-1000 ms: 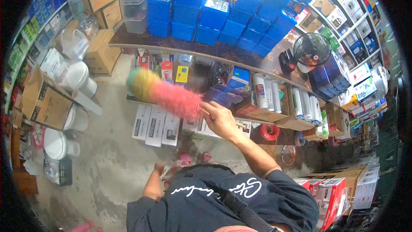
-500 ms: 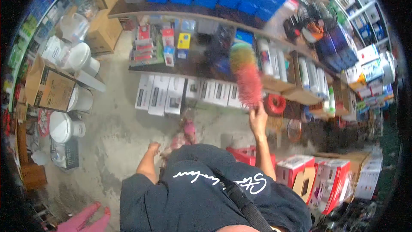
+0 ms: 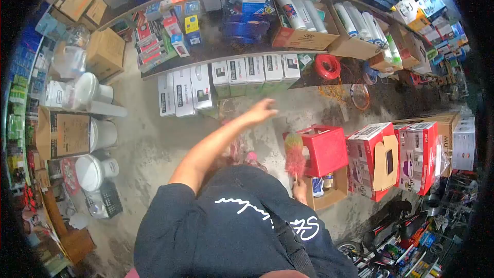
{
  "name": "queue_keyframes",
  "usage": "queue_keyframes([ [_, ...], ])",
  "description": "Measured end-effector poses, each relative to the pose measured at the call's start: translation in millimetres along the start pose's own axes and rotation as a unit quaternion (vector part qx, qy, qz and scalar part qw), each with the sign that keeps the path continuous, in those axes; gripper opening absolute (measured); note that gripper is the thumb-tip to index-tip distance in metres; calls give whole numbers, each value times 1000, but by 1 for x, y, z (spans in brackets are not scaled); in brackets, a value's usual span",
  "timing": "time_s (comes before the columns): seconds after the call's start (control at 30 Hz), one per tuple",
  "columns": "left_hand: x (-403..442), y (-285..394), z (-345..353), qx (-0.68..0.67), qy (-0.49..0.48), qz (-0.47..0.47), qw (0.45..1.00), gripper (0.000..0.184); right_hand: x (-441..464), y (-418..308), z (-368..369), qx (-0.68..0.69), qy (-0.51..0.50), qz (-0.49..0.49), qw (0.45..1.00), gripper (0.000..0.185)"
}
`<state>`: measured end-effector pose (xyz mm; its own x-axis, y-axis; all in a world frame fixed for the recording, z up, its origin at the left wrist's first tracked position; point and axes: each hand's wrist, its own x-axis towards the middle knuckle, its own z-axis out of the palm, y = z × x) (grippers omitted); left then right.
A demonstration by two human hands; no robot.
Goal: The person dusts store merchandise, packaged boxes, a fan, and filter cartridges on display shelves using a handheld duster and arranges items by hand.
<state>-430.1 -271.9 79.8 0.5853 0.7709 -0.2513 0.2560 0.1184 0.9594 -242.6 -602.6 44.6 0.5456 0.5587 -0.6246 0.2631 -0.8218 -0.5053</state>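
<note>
Clasping a fluffy, oblong duster [image 3: 295, 158], the right grip [image 3: 299, 189] is closed; the left grip [image 3: 262, 111] is empty, partly uncurled.

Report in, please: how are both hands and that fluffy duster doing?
Left hand empty, held out near white boxes. Right hand gripping the duster by its handle. Red plastic stool close by; contact unclear.

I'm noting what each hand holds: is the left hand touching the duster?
Apart. The head view shows bare floor between the left hand and the duster, which the right hand holds.
</note>
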Motion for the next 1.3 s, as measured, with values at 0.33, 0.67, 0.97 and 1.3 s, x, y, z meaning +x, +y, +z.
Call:
queue_keyframes([
  [0.33, -30, -37, -67, 227, -250, 2, 941, 53, 29, -147, 62, -97, -10, -136, 986, 30],
  [0.67, -161, -210, -294, 135, 193, -360, 903, 47, 63, -350, 54, 75, 139, -339, 928, 35],
  [0.97, -48, -110, -209, 160, -67, -198, 965, 53, 91, -390, 46, 320, 139, -186, 918, 29],
  [1.3, 149, 43, -202, 272, 195, 51, 941, 85, 177, -372, -28, 255, 162, -248, 920, 28],
])
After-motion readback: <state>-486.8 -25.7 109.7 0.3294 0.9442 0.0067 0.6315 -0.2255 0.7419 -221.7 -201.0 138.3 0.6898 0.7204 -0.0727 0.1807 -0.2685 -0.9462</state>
